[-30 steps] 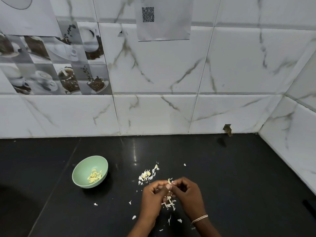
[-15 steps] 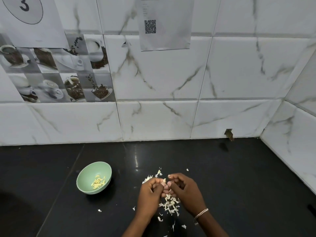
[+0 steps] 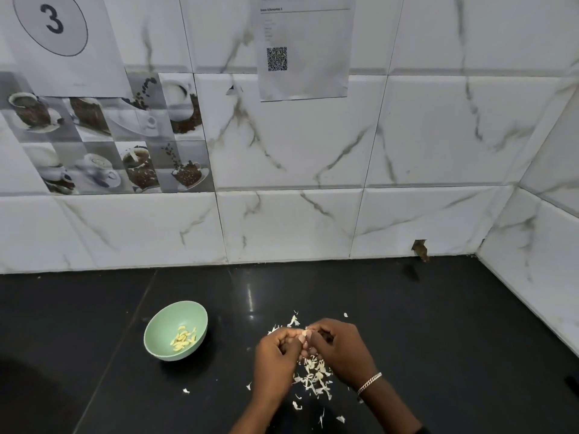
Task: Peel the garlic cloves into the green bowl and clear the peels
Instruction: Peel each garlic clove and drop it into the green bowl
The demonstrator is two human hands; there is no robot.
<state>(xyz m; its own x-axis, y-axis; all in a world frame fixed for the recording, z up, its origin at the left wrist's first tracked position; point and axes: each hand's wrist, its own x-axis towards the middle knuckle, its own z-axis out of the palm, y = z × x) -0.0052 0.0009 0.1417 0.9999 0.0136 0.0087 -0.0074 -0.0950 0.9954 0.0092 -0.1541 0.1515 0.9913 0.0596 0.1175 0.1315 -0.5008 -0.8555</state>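
both hands have crept slightly farther over the scattered peels point(image 3: 315, 375); the green bowl point(image 3: 169, 321) sits unmoved on the bench point(image 3: 438, 324), left of them. left hand point(image 3: 275, 355) and right hand point(image 3: 340, 349) pinch one garlic clove point(image 3: 304, 332) between their fingertips. a hard tug could shoot the clove onto the bench. one bowl, two hands, one held clove; the peeled pieces in the bowl overlap too much to count.
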